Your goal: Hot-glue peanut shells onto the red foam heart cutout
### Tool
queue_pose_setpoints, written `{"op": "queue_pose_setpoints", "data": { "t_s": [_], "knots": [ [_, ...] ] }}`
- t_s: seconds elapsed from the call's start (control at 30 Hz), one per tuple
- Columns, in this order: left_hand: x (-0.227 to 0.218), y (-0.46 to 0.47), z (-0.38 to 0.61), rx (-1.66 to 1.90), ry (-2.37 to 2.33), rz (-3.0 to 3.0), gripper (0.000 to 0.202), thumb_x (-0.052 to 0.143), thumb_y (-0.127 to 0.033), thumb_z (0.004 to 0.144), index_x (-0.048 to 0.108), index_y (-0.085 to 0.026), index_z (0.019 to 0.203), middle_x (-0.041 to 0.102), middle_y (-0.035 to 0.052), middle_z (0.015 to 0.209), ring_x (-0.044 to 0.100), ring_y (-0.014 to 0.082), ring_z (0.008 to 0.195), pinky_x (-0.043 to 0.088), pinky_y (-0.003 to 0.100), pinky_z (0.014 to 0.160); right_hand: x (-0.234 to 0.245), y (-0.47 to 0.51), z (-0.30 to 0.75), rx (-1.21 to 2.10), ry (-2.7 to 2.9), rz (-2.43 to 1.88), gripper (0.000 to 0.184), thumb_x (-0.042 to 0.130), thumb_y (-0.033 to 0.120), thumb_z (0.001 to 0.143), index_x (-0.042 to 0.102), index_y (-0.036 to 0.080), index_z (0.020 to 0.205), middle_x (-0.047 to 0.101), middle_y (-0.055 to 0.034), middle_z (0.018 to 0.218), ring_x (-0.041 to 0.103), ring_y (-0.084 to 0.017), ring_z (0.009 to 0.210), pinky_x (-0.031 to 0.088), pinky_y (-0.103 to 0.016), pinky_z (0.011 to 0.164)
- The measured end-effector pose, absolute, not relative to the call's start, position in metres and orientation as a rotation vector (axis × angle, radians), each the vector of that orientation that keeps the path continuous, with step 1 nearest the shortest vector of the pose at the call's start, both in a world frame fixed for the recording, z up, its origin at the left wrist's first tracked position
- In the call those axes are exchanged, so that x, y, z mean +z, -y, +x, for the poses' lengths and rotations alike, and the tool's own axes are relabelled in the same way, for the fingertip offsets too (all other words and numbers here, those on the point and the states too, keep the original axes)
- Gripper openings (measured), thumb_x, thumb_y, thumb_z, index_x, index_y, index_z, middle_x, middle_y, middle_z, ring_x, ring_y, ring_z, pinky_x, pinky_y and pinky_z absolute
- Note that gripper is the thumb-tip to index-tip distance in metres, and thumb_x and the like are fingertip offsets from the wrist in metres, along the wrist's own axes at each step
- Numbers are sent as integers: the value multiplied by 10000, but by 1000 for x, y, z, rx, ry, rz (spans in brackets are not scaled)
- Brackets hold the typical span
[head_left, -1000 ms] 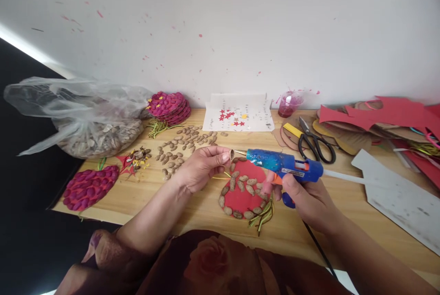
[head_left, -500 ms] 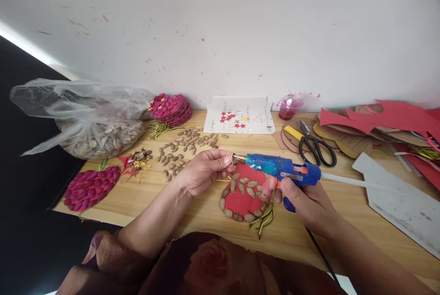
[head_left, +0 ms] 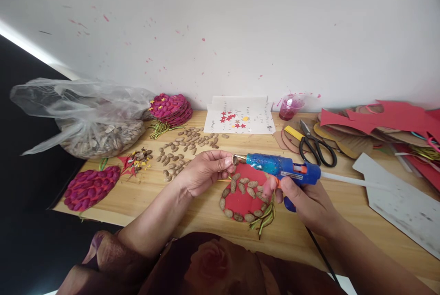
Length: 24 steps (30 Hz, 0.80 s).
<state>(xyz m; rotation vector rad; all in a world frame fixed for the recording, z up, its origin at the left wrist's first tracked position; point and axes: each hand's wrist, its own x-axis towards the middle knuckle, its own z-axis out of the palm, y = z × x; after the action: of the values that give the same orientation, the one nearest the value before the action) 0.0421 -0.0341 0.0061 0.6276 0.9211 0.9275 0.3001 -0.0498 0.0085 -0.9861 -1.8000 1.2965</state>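
Observation:
My right hand (head_left: 304,198) grips a blue hot glue gun (head_left: 271,164), with a finger at its orange trigger and a white glue stick (head_left: 343,179) coming out of the back. Between thumb and fingertips, my left hand (head_left: 209,171) pinches a peanut shell (head_left: 235,160), mostly hidden by the fingers. The metal nozzle (head_left: 240,158) is right at this shell. Below both hands lies a red round cutout (head_left: 240,203), with peanut shells (head_left: 238,217) along its edge and a few across its upper part. A tuft of green-yellow strands (head_left: 264,219) sticks out at its lower right.
Loose peanut shells (head_left: 185,141) are spread behind my left hand. Farther left are a plastic bag of shells (head_left: 103,134) and a magenta-covered piece (head_left: 91,187). Paper with stars (head_left: 254,118), a cup (head_left: 290,108), scissors (head_left: 314,143) and red cutouts (head_left: 381,120) stand toward the back.
The pinched peanut shell has turned slightly at the nozzle, and the glue gun has shifted a touch. Both hands stay in nearly the same place.

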Motion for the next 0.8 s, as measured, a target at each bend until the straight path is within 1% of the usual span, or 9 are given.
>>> {"op": "queue_pose_setpoints", "data": {
  "t_s": [0.3,0.53,0.8],
  "knots": [
    [6,33,41,925,-923,630,362,976,-331,595,759,-100,771,679,50,703,593,90,638,452,186,603,6,50,301,1291,1811,-1011,464,427,519,1032,672,223,772,633,-32,723,568,-172,631,448,-322,612],
    [8,34,42,941,-910,626,371,984,-327,578,741,-99,740,669,39,677,589,86,623,454,182,596,3,49,302,1309,1795,-1033,477,427,547,1026,680,213,799,696,-56,776,569,-168,623,442,-315,597],
    [7,33,41,946,-911,645,368,975,-339,594,732,-102,735,668,33,683,590,84,629,457,180,602,4,49,302,1284,1812,-1047,487,432,559,1020,678,213,782,695,-54,757,568,-163,610,438,-308,581]
  ]
}}
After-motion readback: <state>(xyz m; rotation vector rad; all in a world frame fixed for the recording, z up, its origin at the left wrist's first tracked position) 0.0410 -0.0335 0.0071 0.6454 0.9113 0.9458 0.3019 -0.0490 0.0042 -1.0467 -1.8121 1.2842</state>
